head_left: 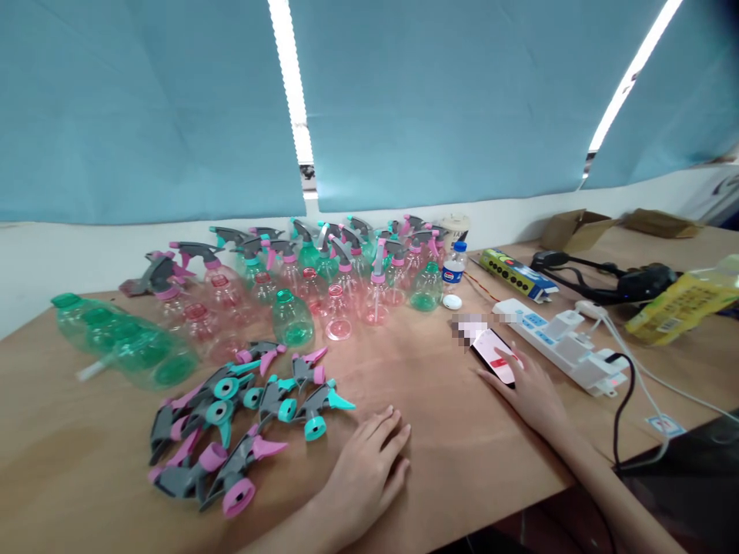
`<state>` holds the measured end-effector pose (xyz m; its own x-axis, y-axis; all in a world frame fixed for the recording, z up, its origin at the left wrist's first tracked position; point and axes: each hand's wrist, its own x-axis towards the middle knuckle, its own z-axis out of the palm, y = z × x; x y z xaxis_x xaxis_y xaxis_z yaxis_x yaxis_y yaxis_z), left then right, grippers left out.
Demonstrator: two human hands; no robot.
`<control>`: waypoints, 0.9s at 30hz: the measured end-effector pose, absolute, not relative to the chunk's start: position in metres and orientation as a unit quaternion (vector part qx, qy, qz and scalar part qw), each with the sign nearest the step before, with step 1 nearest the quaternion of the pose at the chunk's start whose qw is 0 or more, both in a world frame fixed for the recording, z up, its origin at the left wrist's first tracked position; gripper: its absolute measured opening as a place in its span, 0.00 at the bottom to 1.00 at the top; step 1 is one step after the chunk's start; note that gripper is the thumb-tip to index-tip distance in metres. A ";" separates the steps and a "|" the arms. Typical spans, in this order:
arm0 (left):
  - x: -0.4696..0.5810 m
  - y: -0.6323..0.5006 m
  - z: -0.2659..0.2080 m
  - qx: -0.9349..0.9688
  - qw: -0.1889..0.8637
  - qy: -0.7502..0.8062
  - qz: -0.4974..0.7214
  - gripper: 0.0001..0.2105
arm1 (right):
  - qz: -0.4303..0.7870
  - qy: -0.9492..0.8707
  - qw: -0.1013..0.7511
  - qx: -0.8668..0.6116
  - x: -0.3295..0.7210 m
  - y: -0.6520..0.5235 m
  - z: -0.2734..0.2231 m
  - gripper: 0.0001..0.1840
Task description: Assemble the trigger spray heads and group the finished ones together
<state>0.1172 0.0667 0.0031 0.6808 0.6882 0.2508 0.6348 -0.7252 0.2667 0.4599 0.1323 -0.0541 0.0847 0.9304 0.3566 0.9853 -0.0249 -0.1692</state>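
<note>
Smartphone (489, 355) lies right of centre — right hand (531, 388) touching it, fingers loosely spread; left hand (369, 462), bottom centre, rests palm-down, unclenched, holding nothing — near trigger-spray heads (271, 400), lower left.

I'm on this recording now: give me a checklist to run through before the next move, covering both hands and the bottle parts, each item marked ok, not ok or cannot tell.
1. Left hand free: ok; it lies on the table, holding nothing visible.
2. Right hand free: not ok; it is at the phone, one finger over the screen.
3. Loose spray heads near the left hand: ok; they lie in a group beside it.
4. Front green bottle upright and without a spray head: ok.
5. Every spray head fitted to a bottle: not ok; the group lies loose.
6. Fitted heads screwed tight: cannot tell from this view.
</note>
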 end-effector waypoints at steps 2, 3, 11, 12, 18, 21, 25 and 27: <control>0.117 0.067 0.003 0.911 0.081 0.364 0.176 0.19 | -0.071 -0.673 0.190 -0.711 0.460 0.132 -0.055 0.41; 0.117 0.067 0.003 0.910 0.082 0.364 0.180 0.19 | -0.071 -0.674 0.191 -0.710 0.461 0.132 -0.055 0.41; 0.118 0.065 0.002 0.909 0.085 0.368 0.173 0.19 | -0.072 -0.672 0.197 -0.710 0.460 0.132 -0.053 0.41; 0.118 0.065 0.002 0.910 0.085 0.368 0.170 0.19 | -0.072 -0.673 0.195 -0.710 0.459 0.132 -0.053 0.42; 0.117 0.067 0.005 0.910 0.087 0.361 0.182 0.18 | -0.076 -0.673 0.187 -0.711 0.459 0.132 -0.051 0.42; 0.117 0.067 0.005 0.909 0.086 0.363 0.186 0.18 | -0.075 -0.674 0.189 -0.710 0.459 0.132 -0.051 0.42; 0.117 0.066 0.007 0.910 0.088 0.364 0.178 0.18 | -0.076 -0.669 0.185 -0.716 0.459 0.131 -0.052 0.42; 0.118 0.066 0.007 0.912 0.087 0.365 0.167 0.18 | -0.076 -0.668 0.182 -0.717 0.458 0.131 -0.051 0.42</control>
<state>0.1178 0.0656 0.0072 0.6780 0.6943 0.2413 0.6362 -0.7187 0.2806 0.4580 0.1307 -0.0508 0.0950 0.9313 0.3517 0.9864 -0.0406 -0.1590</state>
